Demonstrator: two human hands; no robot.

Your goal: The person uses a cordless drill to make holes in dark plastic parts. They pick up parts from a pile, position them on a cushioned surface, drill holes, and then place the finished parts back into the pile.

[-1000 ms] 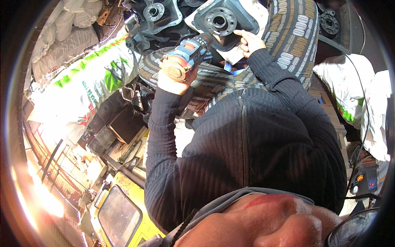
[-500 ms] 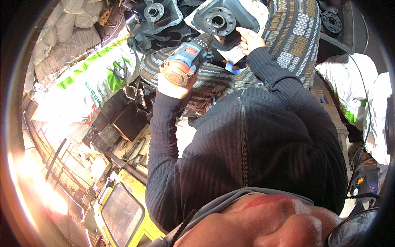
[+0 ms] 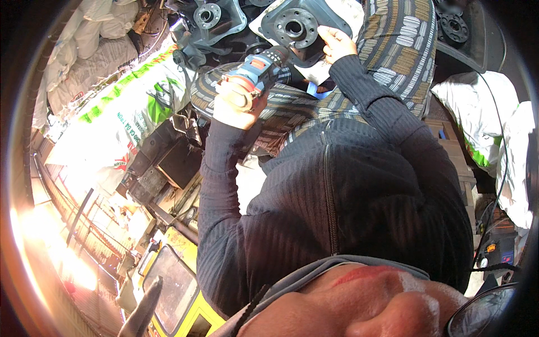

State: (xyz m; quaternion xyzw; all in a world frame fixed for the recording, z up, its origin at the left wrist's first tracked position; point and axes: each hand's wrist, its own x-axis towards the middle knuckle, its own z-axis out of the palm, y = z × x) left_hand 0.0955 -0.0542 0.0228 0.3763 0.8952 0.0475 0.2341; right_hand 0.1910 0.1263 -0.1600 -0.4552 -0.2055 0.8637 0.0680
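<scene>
My left hand (image 3: 240,106) is wrapped round a blue and red cordless drill (image 3: 257,68). The drill's black chuck points up and to the right, close to the near edge of a dark metal part (image 3: 275,29). That part is a squarish plate with a round flange, several bolt holes and an open centre. By the flange's right side, my right hand (image 3: 341,46) has thumb and forefinger brought together. Whatever they pinch, if anything, is too small to make out. White cloth or sheeting (image 3: 319,73) shows under the plate, by my legs.
Similar flanged parts lie at upper left (image 3: 209,17) and upper right (image 3: 453,28). White sacks (image 3: 140,115) are piled on the left, more bags (image 3: 474,106) on the right. A black cable (image 3: 499,135) hangs there. A yellow machine cab (image 3: 193,306) stands at lower left.
My right hand has shifted slightly up and left along the flange. The drill has tilted a little in my left hand. A grey, elongated shape has appeared at lower left.
</scene>
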